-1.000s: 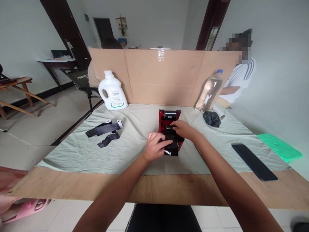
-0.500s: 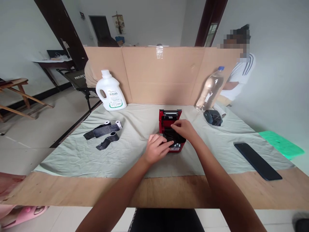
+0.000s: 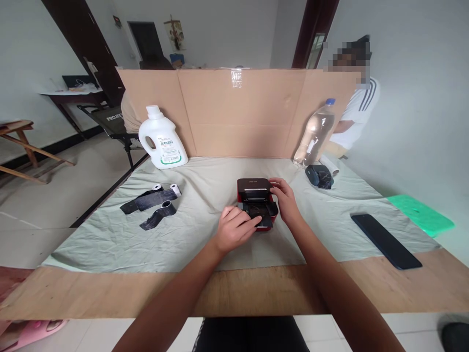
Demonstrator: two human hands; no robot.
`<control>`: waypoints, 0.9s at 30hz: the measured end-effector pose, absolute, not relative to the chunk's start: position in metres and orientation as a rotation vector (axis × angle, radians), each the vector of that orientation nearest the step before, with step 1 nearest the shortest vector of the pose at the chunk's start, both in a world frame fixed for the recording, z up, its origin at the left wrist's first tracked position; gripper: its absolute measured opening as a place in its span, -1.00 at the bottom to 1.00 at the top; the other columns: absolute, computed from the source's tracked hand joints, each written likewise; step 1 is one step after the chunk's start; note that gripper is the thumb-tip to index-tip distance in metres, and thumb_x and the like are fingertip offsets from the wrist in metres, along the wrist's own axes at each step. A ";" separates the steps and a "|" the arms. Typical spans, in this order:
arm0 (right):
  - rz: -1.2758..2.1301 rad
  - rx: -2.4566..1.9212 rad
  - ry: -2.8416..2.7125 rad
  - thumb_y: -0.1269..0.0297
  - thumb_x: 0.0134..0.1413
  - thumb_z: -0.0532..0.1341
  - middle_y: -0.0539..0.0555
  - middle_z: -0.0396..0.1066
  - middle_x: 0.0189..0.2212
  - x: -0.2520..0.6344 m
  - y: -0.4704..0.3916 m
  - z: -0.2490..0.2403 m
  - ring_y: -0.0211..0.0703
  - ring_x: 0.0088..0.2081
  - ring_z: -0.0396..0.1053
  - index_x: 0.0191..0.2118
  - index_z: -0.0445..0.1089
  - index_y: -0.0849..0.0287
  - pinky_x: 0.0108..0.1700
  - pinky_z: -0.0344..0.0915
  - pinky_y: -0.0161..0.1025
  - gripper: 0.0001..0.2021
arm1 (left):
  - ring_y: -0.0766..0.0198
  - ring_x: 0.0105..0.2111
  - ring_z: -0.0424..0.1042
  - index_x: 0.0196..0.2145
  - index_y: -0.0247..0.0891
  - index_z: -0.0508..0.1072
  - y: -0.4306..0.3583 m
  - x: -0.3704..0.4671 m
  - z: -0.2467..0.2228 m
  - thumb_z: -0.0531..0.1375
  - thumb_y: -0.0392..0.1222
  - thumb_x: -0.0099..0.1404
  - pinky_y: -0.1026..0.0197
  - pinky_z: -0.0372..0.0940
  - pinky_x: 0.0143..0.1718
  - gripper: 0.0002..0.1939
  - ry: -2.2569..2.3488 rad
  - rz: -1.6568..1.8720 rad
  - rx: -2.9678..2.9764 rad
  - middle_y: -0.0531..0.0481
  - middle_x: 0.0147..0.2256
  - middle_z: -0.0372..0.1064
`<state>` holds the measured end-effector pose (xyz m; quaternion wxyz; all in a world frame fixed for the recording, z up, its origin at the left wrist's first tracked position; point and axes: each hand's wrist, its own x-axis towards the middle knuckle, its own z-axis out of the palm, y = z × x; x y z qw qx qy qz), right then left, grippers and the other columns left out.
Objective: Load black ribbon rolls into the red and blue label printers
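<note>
A small red and black printer (image 3: pixel 252 185) stands on the cloth in front of me, its lid lowered but still raised above the body. Dark ribbon film (image 3: pixel 264 221) lies over the printer's front. My left hand (image 3: pixel 236 229) is at the front left of the printer, fingers bent, with one digit pressing on the film. My right hand (image 3: pixel 285 198) holds the lid's right edge between thumb and fingers. The ends of some fingers and the inside of the printer are partly hidden.
Left lie several dark-coated paper rolls (image 3: pixel 157 199). A white detergent jug (image 3: pixel 163 139) and a clear bottle (image 3: pixel 317 134) stand against a cardboard screen (image 3: pixel 242 112). To the right are a dark device (image 3: pixel 318 176), a black phone (image 3: pixel 384 240) and a green stool (image 3: pixel 421 215). A person (image 3: pixel 361 107) sits beyond.
The printer's lid has swung down from upright toward the front. My right hand has moved from inside the printer to the lid's right edge. My left hand stays at the front.
</note>
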<state>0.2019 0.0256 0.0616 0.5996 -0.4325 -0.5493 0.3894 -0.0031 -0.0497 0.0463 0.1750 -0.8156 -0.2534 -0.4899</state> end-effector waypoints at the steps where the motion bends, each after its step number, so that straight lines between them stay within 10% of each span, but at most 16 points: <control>1: 0.957 -0.993 -1.238 0.23 -0.05 0.23 0.05 0.46 0.00 0.201 0.021 0.056 0.01 0.09 0.33 -0.09 0.46 0.04 0.12 0.27 -0.07 -0.67 | 0.29 -0.39 0.33 -0.06 -0.17 0.54 -0.050 -0.003 0.047 0.24 -0.30 0.37 0.12 0.14 -0.23 -0.80 -0.723 -1.386 -2.304 0.08 -0.46 0.44; 10: 1.182 -0.900 -0.959 0.27 -0.14 0.23 0.04 0.42 0.15 0.191 0.010 0.033 0.05 0.22 0.29 0.07 0.41 0.03 0.30 0.17 0.04 -0.47 | 0.26 -0.30 0.42 -0.08 -0.04 0.59 -0.050 -0.002 0.045 0.24 -0.26 0.36 0.13 0.21 -0.19 -0.77 -0.868 -1.364 -2.302 0.02 -0.33 0.48; 16: 1.219 -0.931 -0.926 0.27 -0.14 0.24 0.04 0.40 0.20 0.192 0.009 0.034 0.06 0.25 0.29 0.08 0.40 0.02 0.31 0.18 0.05 -0.45 | 0.07 -0.07 0.47 0.35 -0.17 0.21 -0.030 -0.008 0.035 0.28 -0.18 0.21 0.03 0.34 0.00 -0.24 -1.382 -1.564 -2.417 -0.11 0.01 0.52; 21: 1.177 -0.951 -1.060 0.20 -0.01 0.21 0.09 0.37 0.25 0.192 0.002 0.028 0.06 0.27 0.30 0.19 0.35 0.06 0.29 0.24 0.05 -0.43 | 0.06 -0.07 0.52 0.26 -0.20 0.30 -0.025 -0.010 0.027 0.31 -0.16 0.16 -0.02 0.33 0.04 -0.29 -1.477 -1.619 -2.520 -0.12 -0.01 0.55; 27: 1.122 -0.999 -1.363 -0.12 0.24 0.08 0.07 0.26 0.34 0.219 -0.028 0.017 0.11 0.35 0.21 0.33 0.28 -0.01 0.32 0.24 0.13 -0.39 | -0.02 0.25 0.31 0.44 -0.20 0.00 -0.031 0.001 0.015 0.29 -0.07 0.27 -0.08 0.28 0.22 -0.11 -1.893 -2.112 -2.545 -0.29 0.37 0.11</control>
